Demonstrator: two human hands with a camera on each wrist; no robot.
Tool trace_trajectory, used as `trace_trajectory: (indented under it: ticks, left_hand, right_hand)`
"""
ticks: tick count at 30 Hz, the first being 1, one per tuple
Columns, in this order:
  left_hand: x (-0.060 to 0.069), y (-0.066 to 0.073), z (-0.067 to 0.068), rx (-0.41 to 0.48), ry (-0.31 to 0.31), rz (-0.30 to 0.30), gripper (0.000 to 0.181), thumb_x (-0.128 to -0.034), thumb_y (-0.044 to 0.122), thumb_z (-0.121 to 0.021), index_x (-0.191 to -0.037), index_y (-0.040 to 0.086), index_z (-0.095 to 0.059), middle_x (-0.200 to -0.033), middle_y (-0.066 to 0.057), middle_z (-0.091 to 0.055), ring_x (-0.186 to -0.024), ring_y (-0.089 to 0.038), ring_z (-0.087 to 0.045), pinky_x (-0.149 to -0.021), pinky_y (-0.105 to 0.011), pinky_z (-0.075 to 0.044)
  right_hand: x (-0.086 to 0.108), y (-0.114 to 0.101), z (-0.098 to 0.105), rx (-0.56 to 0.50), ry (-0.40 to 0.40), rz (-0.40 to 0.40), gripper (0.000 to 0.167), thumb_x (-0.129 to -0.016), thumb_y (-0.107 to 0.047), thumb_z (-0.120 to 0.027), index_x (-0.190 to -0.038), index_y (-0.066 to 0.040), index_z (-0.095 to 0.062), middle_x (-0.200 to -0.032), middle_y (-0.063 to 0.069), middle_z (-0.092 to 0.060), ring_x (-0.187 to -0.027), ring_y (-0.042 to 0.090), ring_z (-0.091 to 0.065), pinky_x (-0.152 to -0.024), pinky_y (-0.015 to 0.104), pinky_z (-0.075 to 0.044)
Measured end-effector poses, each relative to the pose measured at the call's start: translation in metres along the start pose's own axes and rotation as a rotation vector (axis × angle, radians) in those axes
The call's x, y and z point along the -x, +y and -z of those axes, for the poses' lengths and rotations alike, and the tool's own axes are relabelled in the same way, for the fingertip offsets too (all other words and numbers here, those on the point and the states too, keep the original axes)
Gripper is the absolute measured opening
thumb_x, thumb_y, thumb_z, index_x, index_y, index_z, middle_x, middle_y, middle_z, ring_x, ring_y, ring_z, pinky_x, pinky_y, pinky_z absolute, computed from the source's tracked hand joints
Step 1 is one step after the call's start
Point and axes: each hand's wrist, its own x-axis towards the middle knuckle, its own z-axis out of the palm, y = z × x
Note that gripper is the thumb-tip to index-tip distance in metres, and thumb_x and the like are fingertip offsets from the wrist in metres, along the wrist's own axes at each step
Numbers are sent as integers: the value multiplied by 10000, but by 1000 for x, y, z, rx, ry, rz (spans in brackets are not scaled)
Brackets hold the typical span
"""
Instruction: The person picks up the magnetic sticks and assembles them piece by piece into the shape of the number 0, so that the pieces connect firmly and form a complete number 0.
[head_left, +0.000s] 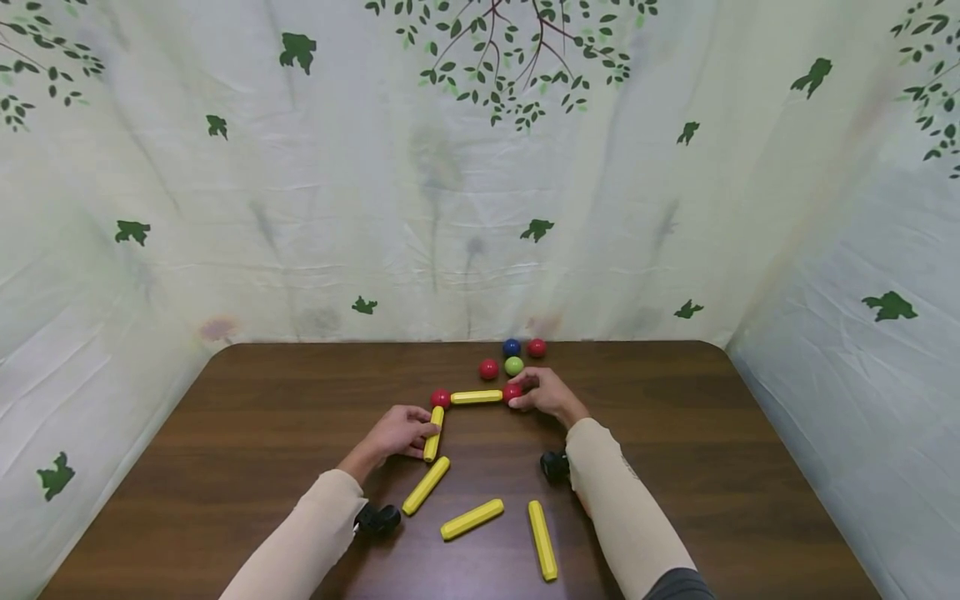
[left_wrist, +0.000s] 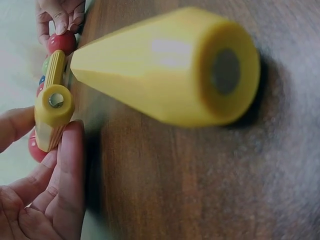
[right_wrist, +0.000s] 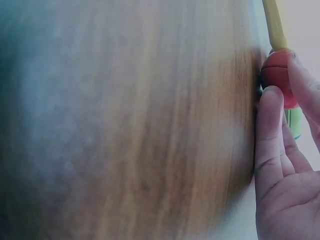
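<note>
My left hand (head_left: 401,431) pinches a yellow stick (head_left: 433,435) between thumb and fingers. The stick's far end meets a red ball (head_left: 440,399); its near end shows a round metal disc in the left wrist view. From that ball a second yellow stick (head_left: 477,397) runs right to another red ball (head_left: 512,392). My right hand (head_left: 547,393) grips this second ball, thumb on one side and fingers on the other, as the right wrist view also shows (right_wrist: 276,75). Whether every joint touches cannot be told.
Behind the right hand sit a blue ball (head_left: 512,347), a green ball (head_left: 513,366) and two red balls (head_left: 489,369). Three loose yellow sticks (head_left: 426,485) lie nearer the front of the brown table (head_left: 262,450). A leaf-patterned cloth (head_left: 450,208) surrounds it.
</note>
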Motion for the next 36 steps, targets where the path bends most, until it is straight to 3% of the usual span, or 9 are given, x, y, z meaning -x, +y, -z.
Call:
trace_trajectory:
  ticks: [12, 20, 29, 36]
  left_hand:
    - [3, 2, 2, -111, -15, -57, 432, -845, 197, -746, -1127, -86, -582, -768, -76, -633, -611, -142, -591, -582, -280, -541]
    - [1, 4, -2, -167, 57, -12, 349, -851, 146, -738, -1118, -38, -610, -754, -65, -629, -570, -138, -571, -541, -265, -522]
    - [0, 0, -2, -182, 88, -33, 315, -839, 137, -749, -1076, -33, -629, -739, -58, -631, -550, -134, -573, -533, -267, -522]
    - [4, 0, 3, -183, 71, -56, 324, -859, 160, -732, -1099, -28, -623, -731, -60, -625, -556, -137, -574, -541, -270, -517]
  right_hand:
    - [1, 2, -2, -52, -6, -10, 331, -756, 139, -725, -1070, 86, -637, -934, 128, -623, -804, 176, -564, -661, 275, -532]
    - [0, 1, -2, -60, -4, -11, 327, -764, 140, -717, -1074, 81, -633, -966, 143, -614, -826, 196, -563, -675, 297, -543]
    - [0, 1, -3, -54, -16, -8, 324, -770, 133, -717, -1079, 84, -633, -959, 138, -624, -777, 163, -576, -669, 271, -534]
    - [2, -1, -2, -49, -14, 4, 327, -760, 137, -721, -1071, 98, -631, -923, 126, -641, -747, 141, -576, -658, 254, -520]
